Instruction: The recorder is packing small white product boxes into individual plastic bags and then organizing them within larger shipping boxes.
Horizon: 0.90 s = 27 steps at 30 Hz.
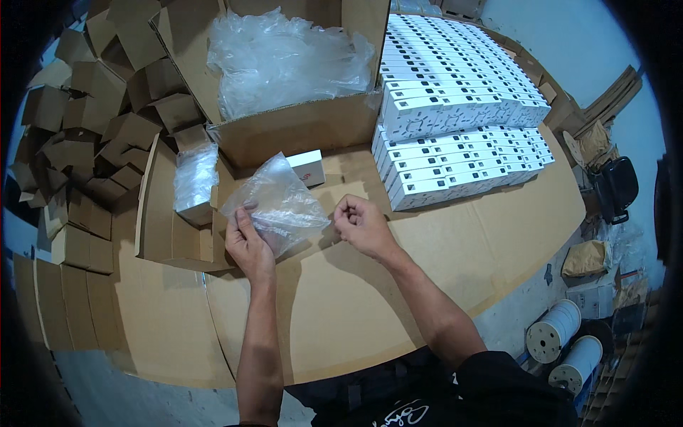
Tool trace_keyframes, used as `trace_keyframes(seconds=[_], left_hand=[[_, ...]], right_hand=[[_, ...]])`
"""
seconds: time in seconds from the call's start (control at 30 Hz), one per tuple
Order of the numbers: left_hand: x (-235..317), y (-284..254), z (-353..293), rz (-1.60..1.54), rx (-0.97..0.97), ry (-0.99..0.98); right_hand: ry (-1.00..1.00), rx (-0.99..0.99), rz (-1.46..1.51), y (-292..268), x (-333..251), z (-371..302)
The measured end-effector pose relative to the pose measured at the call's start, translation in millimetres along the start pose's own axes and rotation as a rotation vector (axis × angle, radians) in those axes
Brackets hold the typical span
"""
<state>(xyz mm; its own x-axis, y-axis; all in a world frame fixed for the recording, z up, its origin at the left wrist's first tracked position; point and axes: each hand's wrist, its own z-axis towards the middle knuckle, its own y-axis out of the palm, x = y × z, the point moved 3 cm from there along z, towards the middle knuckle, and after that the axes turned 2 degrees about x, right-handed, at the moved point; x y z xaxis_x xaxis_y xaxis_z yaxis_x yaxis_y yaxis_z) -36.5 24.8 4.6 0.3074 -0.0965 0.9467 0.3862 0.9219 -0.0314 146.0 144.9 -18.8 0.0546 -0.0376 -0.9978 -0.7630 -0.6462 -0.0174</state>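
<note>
Left hand (pixel 249 245) gripping clear plastic bag (pixel 281 203).
Right hand (pixel 363 225) curled just beside bag's edge, can't tell if pinching; white box (pixel 310 166) beyond both hands.

Head view: looks down and forward from the wearer's head
Brown cardboard-covered tabletop (pixel 462 245): near, below
Lens: wide fisheye, edges bending

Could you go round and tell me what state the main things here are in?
Left hand: closed on the bag.
Bag: clear, crumpled, held up.
Right hand: fingers curled, by the bag's edge; contact unclear.
Large carton: open, loose plastic inside.
Small carton: open, packed plastic inside.
White box: partly hidden by the bag.
White boxes: stacked in rows.
Brown boxes: heaped, many open.
</note>
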Motion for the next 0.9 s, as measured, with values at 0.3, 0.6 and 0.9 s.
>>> trace_keyframes(seconds=[0.3,0.6,0.9], left_hand=[[3,4,-11,-0.016,-0.087,-0.019],[3,13,-21,-0.057,-0.290,-0.030],[0,22,-19,-0.168,-0.322,-0.158]], right_hand=[[-0.069,-0.032,-0.160,0,-14,-4],[-0.234,0.160,0.143,9,-25,-5],[-0.216,0.262,0.078,9,-13,-5]])
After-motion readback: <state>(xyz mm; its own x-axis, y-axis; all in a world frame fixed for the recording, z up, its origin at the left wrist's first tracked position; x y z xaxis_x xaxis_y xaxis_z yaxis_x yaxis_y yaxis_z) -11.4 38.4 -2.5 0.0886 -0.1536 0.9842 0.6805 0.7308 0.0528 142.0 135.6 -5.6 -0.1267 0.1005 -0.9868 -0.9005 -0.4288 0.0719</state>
